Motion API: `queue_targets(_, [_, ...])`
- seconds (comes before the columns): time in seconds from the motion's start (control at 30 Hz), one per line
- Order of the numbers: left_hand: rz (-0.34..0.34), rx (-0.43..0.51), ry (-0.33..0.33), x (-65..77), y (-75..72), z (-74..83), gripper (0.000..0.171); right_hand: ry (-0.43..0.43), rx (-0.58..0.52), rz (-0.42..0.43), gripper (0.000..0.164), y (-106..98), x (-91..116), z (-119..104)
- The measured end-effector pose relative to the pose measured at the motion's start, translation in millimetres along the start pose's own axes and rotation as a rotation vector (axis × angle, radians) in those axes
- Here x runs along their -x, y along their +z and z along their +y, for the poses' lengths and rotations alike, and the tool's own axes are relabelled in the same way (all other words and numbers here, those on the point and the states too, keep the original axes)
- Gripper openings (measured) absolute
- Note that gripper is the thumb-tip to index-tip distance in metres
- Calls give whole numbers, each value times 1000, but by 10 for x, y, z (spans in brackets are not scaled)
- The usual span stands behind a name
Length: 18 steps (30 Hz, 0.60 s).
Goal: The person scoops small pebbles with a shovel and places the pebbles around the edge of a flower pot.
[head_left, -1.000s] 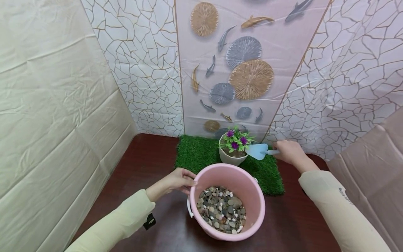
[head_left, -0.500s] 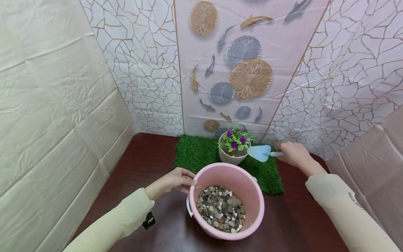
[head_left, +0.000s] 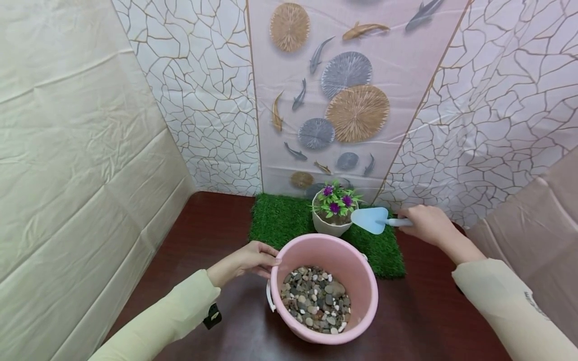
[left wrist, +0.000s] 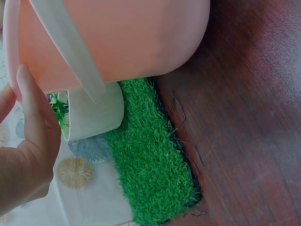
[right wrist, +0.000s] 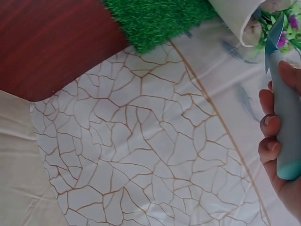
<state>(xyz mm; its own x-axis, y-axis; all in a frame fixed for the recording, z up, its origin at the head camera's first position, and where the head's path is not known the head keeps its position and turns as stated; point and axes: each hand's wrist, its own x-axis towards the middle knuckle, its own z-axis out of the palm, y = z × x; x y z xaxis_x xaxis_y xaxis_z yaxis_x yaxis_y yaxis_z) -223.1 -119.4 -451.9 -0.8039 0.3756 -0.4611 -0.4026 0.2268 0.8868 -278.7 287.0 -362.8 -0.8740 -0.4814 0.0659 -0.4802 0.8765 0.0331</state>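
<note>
My left hand pinches the rim of a pink bucket on its left side, with the thumb against the rim in the left wrist view. Mixed pebbles cover the bucket's floor. In my right hand is a garden trowel with a light blue blade; the fingers curl round its grey handle in the right wrist view. The blade's tip is right at the right rim of a white flowerpot. Purple flowers with green leaves stand in soil in that pot.
The flowerpot stands on an artificial grass mat behind the bucket, on a dark red-brown table. A white bucket handle hangs at the left side. Patterned cloth walls enclose the table's back and sides.
My right hand has moved a little to the right and towards me with the trowel. The blade stays beside the flowerpot's rim. My left hand and the bucket keep their places.
</note>
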Motion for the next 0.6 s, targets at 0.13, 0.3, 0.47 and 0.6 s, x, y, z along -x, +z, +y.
queue_targets(0.13, [3, -5, -6, 4, -4, -6, 39, -16, -7, 11, 12, -48, 45, -45])
queue_targets(0.3, [-3, -9, 1, 7, -4, 3, 39, -27, -3, 32, 13, -100, 87, -93])
queue_targets(0.47, [-6, -7, 4, 6, -8, 4, 38, -25, -11, 43, 13, -144, 116, -125])
queue_targets(0.6, [1, -6, -1, 2, -7, -4, 38, -32, -22, 58, 13, -178, 129, -158])
